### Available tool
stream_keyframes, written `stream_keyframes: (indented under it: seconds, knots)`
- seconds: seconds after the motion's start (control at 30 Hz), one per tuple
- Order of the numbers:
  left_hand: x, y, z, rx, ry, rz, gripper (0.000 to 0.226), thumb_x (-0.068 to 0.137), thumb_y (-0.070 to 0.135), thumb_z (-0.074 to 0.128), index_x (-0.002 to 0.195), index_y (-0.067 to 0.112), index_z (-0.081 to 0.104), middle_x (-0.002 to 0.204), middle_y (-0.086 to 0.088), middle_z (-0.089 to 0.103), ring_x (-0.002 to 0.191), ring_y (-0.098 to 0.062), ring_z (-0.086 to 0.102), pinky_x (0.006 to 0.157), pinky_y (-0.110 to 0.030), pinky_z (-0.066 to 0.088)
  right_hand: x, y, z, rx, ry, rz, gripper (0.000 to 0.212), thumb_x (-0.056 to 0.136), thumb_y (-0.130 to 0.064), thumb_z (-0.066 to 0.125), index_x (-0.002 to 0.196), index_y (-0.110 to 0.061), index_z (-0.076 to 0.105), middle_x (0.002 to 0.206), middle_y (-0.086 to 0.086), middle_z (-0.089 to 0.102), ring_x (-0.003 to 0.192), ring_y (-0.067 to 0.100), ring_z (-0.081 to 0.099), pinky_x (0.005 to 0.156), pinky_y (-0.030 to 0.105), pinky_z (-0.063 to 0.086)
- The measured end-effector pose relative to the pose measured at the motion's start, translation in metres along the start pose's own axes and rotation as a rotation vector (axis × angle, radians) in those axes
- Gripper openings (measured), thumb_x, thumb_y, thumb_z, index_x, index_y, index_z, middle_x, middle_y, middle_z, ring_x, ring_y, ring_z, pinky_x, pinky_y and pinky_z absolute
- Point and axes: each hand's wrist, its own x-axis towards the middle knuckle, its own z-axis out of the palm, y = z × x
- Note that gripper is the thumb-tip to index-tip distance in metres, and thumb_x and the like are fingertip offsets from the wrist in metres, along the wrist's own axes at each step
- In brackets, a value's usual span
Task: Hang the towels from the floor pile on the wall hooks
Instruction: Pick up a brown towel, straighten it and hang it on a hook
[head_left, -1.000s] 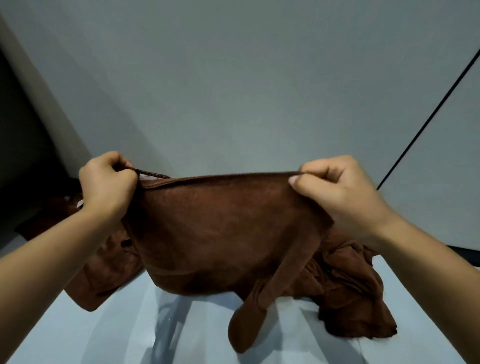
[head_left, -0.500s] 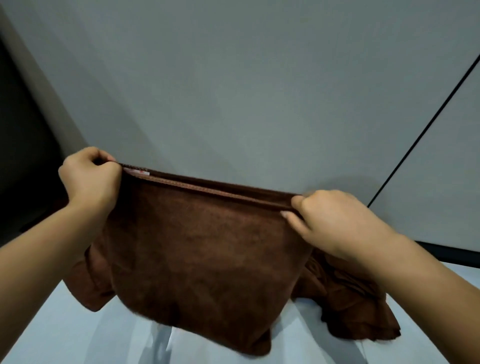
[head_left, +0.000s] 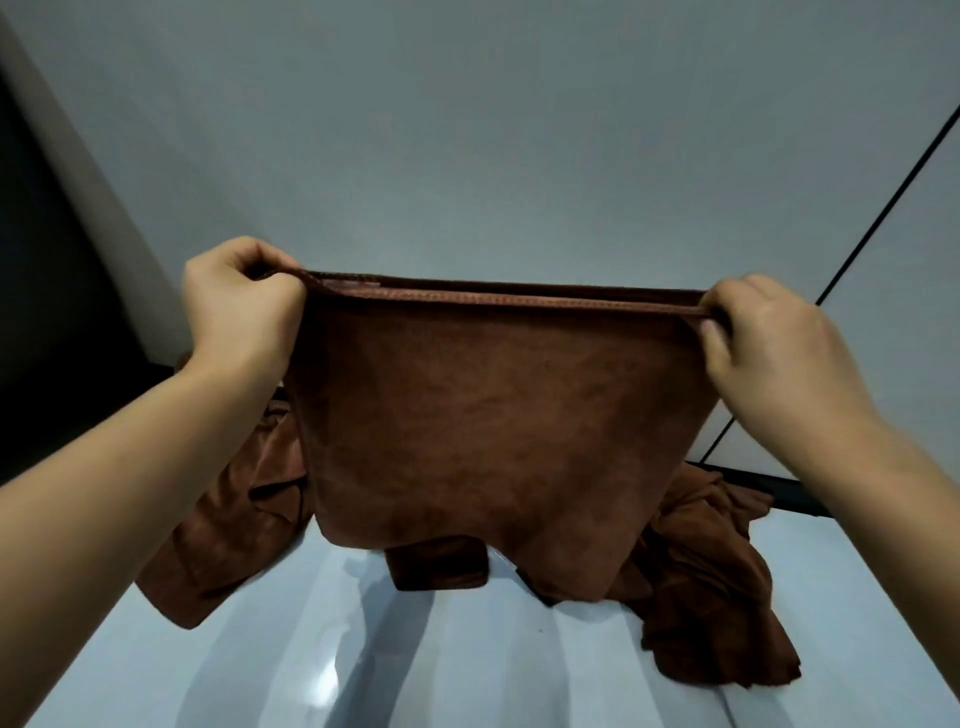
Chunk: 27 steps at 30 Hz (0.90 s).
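1 towel (head_left: 493, 415) stretched taut, hem pinched by left hand (head_left: 236, 306) and right hand (head_left: 769, 338); pile (head_left: 701, 597) below.

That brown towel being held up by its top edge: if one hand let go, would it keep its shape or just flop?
Probably flop. The brown towel is taut only along the hem between the left hand and right hand; below, it sags unevenly. The floor pile lies crumpled, suggesting soft cloth. It looks light, since pinching fingers carry it.
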Motion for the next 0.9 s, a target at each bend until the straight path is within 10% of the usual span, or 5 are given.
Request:
stream_keyframes:
  seconds: [0.3,0.53,0.9]
  knots:
    - [-0.006,0.011,0.006,-0.07,-0.031,0.012,0.036,0.068,-0.012,0.04,0.056,0.02,0.051,0.037,0.013,0.048,0.042,0.001,0.042,0.04,-0.01,0.033,-0.002,0.003,-0.004,-0.059,-0.029,0.121,0.038,0.093,-0.006,0.048,0.13,-0.001,0.044,0.119,0.023,0.053,0.11,0.041,0.048,0.083,0.044,0.042]
    - [-0.008,0.012,0.004,-0.069,-0.008,0.0,0.036,0.068,-0.011,0.039,0.056,0.02,0.052,0.046,0.01,0.05,0.043,0.003,0.044,0.043,-0.01,0.035,0.0,0.004,0.005,-0.127,0.012,0.079,0.013,0.089,0.002,0.05,0.096,0.008,0.059,0.093,0.024,0.05,0.09,0.041,0.048,0.067,0.041,0.037]
    - [-0.005,0.009,0.0,-0.045,0.025,-0.011,0.035,0.068,-0.01,0.038,0.057,0.02,0.051,0.054,0.002,0.049,0.05,-0.007,0.043,0.044,-0.016,0.035,-0.009,0.004,0.01,-0.11,-0.021,0.123,0.015,0.095,-0.017,0.044,0.101,-0.004,0.05,0.091,0.019,0.06,0.091,0.037,0.053,0.094,0.045,0.027]
